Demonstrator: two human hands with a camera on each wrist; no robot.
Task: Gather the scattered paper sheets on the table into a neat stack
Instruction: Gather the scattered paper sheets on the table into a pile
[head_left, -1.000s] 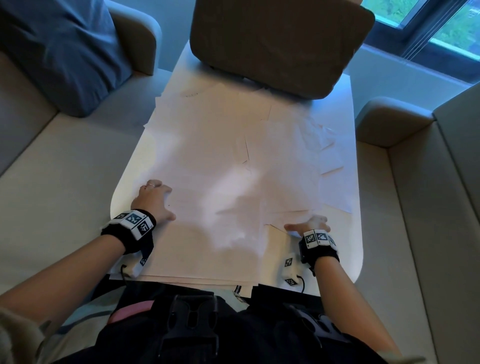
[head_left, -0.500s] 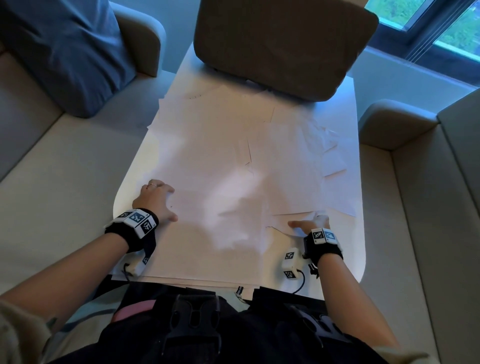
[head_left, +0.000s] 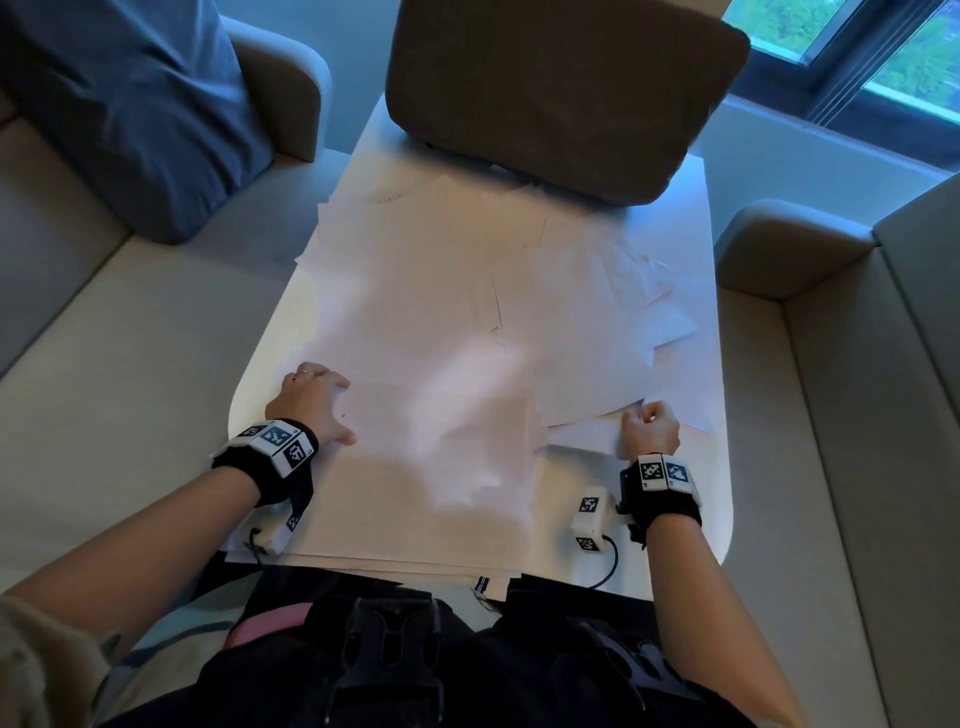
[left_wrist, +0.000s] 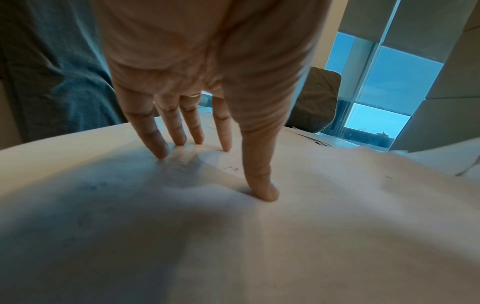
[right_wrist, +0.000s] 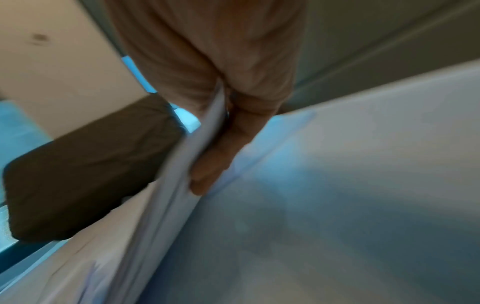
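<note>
Several white paper sheets (head_left: 467, 270) lie scattered and overlapping across the white table (head_left: 719, 467). A thicker pile (head_left: 415, 499) sits at the near edge. My left hand (head_left: 327, 402) rests flat on the pile's left side, and its straight fingers (left_wrist: 161, 142) and thumb press the paper (left_wrist: 259, 246) down. My right hand (head_left: 647, 423) is at the near right, curled round the near edge of loose sheets (head_left: 587, 431). In the right wrist view, the thumb and fingers of that right hand (right_wrist: 205, 164) pinch lifted sheet edges (right_wrist: 182, 164); the picture is blurred.
A brown cushion (head_left: 561, 88) lies on the table's far end, over some sheets. A blue pillow (head_left: 130, 104) sits on the beige sofa (head_left: 130, 338) at the left. Another sofa seat (head_left: 841, 415) flanks the right side, and a window (head_left: 883, 52) is at the far right.
My right hand has slid a little right and away from me and closed on the edge of the loose sheets. My left hand has stayed pressed on the pile.
</note>
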